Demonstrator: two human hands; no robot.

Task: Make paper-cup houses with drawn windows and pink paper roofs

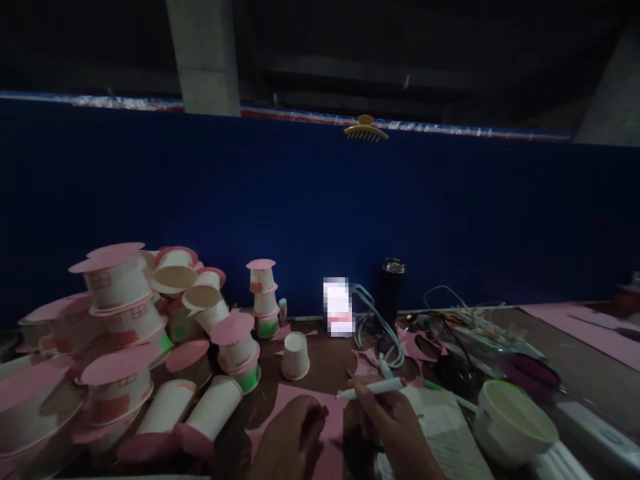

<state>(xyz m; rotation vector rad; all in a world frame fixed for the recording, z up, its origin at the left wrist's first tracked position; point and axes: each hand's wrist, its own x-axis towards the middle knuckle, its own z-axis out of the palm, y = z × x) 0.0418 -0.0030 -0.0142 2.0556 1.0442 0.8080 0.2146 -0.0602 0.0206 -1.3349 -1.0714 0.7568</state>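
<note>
My right hand (393, 423) grips a white marker pen (374, 388), which lies nearly level across the fingers, its red end to the right. My left hand (290, 437) is curled above a pink paper sheet (333, 443), fingers pinched together. A small red spot shows at its fingertips; whether it is an object or a nail I cannot tell. Beyond the hands, a white paper cup (295, 355) stands upside down. Written paper sheets (440, 423) lie under and beside my right forearm.
Stacked paper cups with pink discs (120, 320) crowd the left side. A cup tower (265, 300) stands behind them. A lit phone (339, 307) and black flask (389, 293) stand by the blue partition (300, 200). Cables (387, 333) and a white bowl (515, 423) lie right.
</note>
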